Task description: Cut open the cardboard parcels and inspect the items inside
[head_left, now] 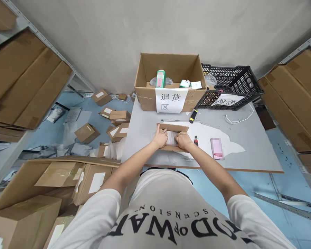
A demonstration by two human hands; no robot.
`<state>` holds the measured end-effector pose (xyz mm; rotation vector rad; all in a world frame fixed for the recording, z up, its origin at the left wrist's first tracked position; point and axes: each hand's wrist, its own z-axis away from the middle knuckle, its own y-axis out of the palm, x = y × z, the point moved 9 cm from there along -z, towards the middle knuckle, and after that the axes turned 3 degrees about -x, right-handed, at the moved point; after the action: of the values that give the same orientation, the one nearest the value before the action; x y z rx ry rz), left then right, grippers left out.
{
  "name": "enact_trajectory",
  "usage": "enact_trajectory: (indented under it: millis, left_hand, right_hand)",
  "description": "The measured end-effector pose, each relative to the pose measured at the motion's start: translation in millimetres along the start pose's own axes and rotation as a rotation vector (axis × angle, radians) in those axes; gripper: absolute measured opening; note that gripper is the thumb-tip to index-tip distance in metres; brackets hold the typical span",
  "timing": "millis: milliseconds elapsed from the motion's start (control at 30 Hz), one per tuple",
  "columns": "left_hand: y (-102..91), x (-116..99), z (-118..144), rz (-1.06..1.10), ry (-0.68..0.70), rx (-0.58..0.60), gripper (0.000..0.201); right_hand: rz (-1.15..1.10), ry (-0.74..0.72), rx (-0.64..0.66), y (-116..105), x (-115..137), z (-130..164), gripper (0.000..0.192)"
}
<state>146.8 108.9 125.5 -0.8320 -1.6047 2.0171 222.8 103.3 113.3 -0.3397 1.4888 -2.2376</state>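
A small open cardboard box [173, 128] rests on the table in front of me, flaps raised at front and back. Inside lies something in whitish translucent wrapping [171, 139]; what it covers is hidden. My left hand [160, 137] is closed on the box's left end, fingers reaching in over the edge. At the right end, my right hand [183, 139] is closed too, its curled fingers inside the box against the wrapping. A red and black utility knife [196, 141] lies just right of my right hand. Farther back is a yellow and black cutter [193, 116].
A large cardboard box [147, 100] with small green-and-white boxes stands at the table's back, beside a black plastic crate [238, 81]. A pink-screened phone [217, 148] and a white cable [239, 121] lie right. Cartons [86, 133] cover the floor left; a big carton [28, 166] is near me.
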Motion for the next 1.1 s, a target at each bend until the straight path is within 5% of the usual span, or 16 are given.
enact_trajectory:
  millis: [300,467,800,1100]
  left_hand:
    - [-21.7,13.1,14.6,-0.176,-0.064,-0.057,0.041]
    - [-29.8,24.1,44.3,-0.135,-0.192,-0.114,0.061]
    - [3.3,51.2,66.6,-0.064,-0.401,0.022,0.106]
    - [44.7,61.6,64.7,0.053,-0.418,0.137,0.125]
  right_hand:
    - [0.075,0.024,-0.184,-18.5,-3.2,22.5,0.03]
    - [0.039,0.159,-0.312,-14.3,-28.0,58.0,0.058]
    - [-0.029,0.379,-0.18,35.5,-70.3,72.6,0.102]
    - [-0.36,0.333,0.001,91.3,-81.9,57.2,0.13]
